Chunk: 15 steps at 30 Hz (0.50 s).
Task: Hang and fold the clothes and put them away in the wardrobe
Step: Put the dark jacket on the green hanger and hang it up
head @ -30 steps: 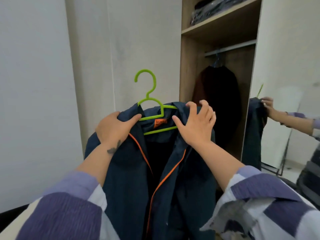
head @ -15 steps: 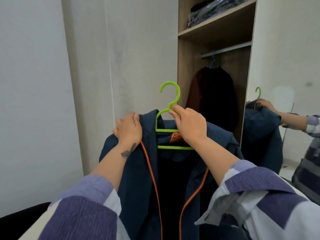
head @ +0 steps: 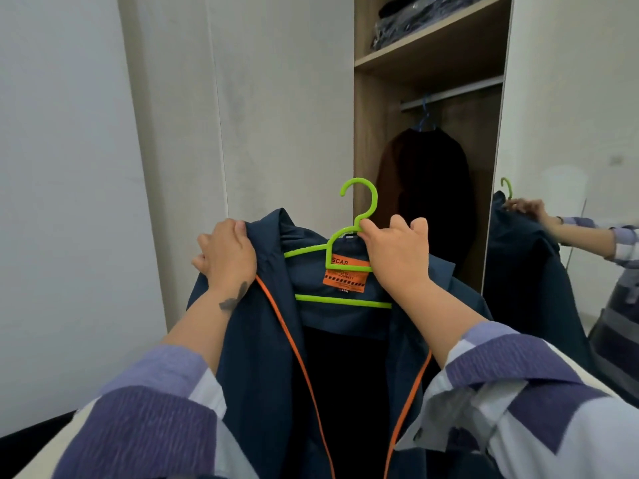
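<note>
At two o'clock, an open wardrobe (head: 428,81) is seen, its wooden compartment flanked by pale doors. Across its upper part a shelf (head: 432,46) is fixed, on which dark folded items in clear wrapping (head: 408,19) are stacked. Beneath the shelf a metal rail (head: 453,95) is mounted, and from it a dark garment (head: 428,188) is hung on a blue hanger (head: 426,115). At three o'clock a mirrored door panel (head: 570,167) is set, in which the scene is reflected.

At the centre and down toward six o'clock, a navy jacket (head: 262,357) with orange zip edging is held up in front of the wardrobe, apart from the rail. An orange label (head: 345,276) is sewn inside its collar. The jacket is draped over a green hanger (head: 342,264), whose hook is raised above the collar at twelve o'clock and is attached to nothing.

At nine o'clock of the hanger, the jacket's shoulder and collar edge are grasped by the left hand (head: 226,252), its fingers curled around the cloth. At three o'clock of the hanger, the base of the hook is pinched by the right hand (head: 397,254) between thumb and fingertips, while the rest of that hand is laid over the jacket's other shoulder. Both forearms are clothed in purple and white checked sleeves (head: 148,409).
</note>
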Each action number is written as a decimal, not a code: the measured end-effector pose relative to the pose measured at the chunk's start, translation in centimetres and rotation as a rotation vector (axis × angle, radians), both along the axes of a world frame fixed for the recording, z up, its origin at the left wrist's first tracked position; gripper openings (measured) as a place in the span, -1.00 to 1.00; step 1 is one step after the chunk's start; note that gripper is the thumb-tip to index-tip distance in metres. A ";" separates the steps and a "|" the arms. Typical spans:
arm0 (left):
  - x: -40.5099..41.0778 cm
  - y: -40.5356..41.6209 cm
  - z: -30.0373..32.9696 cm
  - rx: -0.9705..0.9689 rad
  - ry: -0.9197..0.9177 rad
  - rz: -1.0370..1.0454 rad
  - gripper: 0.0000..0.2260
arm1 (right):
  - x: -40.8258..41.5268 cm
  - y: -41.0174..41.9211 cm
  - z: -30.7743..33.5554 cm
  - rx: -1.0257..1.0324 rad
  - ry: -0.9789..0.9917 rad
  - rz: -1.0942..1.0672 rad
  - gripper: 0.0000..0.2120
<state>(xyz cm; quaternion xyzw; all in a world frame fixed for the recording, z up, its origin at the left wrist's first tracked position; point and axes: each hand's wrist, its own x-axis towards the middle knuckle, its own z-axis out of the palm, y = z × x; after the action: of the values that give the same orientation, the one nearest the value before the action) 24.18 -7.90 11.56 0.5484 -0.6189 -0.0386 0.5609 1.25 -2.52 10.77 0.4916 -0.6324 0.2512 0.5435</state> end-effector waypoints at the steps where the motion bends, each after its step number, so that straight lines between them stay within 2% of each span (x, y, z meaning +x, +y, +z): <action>1: 0.0 0.2 -0.2 -0.012 -0.040 -0.029 -0.72 | 0.0 0.1 0.1 -0.034 -0.032 0.009 -0.88; 4: 0.3 0.9 -0.8 -0.070 -0.122 -0.143 -0.71 | -0.4 0.5 0.9 -0.153 -0.144 0.161 -0.93; 7: 0.1 1.1 -1.4 -0.109 -0.170 -0.197 -0.80 | 0.1 0.6 1.5 -0.180 -0.199 0.294 -0.87; 9: -0.5 1.1 -1.6 -0.088 -0.300 -0.166 -0.61 | 0.8 0.6 2.0 -0.137 -0.221 0.360 -0.82; 11: -1.3 0.8 -1.5 -0.068 -0.400 -0.136 -0.51 | 0.9 0.6 2.3 -0.081 -0.241 0.420 -0.79; 15: -3.2 0.3 -1.6 0.000 -0.320 -0.199 -0.63 | 0.2 1.2 1.8 -0.017 -0.282 0.471 -0.75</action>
<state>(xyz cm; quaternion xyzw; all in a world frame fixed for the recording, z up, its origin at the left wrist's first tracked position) 20.95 -7.56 9.99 0.4836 -0.7515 -0.0059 0.4487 1.45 -1.31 12.62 0.5806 -0.5681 0.4418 0.3807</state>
